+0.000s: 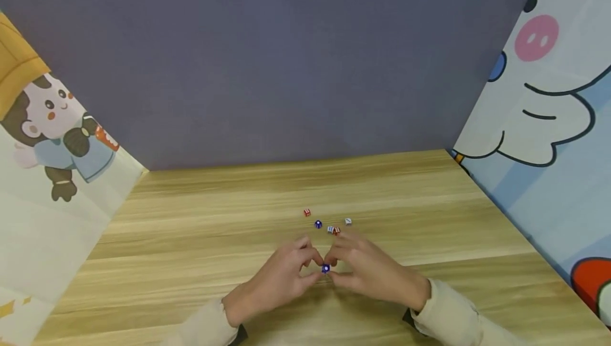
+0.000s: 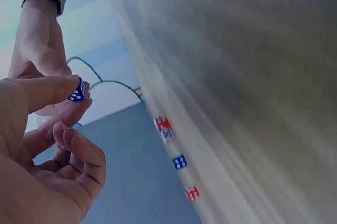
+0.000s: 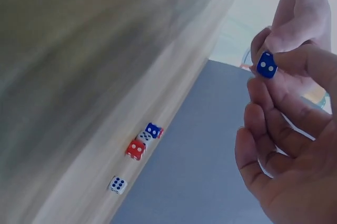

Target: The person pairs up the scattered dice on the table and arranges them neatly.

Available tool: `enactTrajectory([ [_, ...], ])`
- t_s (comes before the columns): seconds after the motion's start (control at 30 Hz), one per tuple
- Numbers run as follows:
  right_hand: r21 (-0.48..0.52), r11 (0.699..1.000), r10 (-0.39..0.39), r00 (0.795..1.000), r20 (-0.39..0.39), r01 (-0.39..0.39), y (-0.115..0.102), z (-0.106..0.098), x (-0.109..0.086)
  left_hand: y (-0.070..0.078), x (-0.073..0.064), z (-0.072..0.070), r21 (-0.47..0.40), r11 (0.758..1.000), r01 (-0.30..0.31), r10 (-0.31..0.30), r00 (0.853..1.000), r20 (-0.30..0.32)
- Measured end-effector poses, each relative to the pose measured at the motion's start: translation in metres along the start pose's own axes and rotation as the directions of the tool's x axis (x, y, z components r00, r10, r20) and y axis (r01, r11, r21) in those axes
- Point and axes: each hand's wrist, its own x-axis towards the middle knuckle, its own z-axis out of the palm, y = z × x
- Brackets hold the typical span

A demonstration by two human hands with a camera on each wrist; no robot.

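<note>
In front of me, both hands meet at a blue die (image 1: 326, 268) with white pips. My left hand (image 1: 281, 273) has thumb and forefinger bent toward it from the left, while my right hand (image 1: 369, 267) does the same from the right. Seen from the left wrist, the blue die (image 2: 77, 91) is pinched at the fingertips, off the table. The right wrist view shows two pips on one face of that blue die (image 3: 267, 66). The other fingers of both hands are loosely curled and hold nothing.
Beyond the hands, loose dice lie on the wood-grain table (image 1: 215, 213): a red die (image 1: 307, 212), a blue die (image 1: 318, 224), a white die (image 1: 331, 229) beside another red die (image 1: 337, 231), and a white die (image 1: 348, 222). A grey panel (image 1: 286, 70) stands behind.
</note>
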Motion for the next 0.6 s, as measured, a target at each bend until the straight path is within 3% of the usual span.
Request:
enactTrajectory([
  [0.17,-0.045,0.999,0.001,1.000,0.005,-0.001,-0.007,0.001,-0.013,0.007,-0.001,0.010,0.039,0.999,-0.012,0.011,1.000,0.029],
  [0.3,-0.081,0.997,-0.005,0.998,0.067,0.011,-0.009,0.000,-0.022,0.011,0.004,0.020,0.027,1.000,0.004,-0.007,0.995,0.096],
  [0.4,-0.093,0.996,0.012,0.993,0.116,-0.002,-0.008,-0.001,-0.025,0.012,0.009,0.025,0.014,0.999,0.040,-0.042,0.989,0.141],
  [0.6,-0.098,0.995,0.052,0.987,0.155,-0.037,-0.004,-0.001,-0.024,0.011,0.019,0.031,0.024,0.991,0.128,-0.130,0.976,0.172],
])
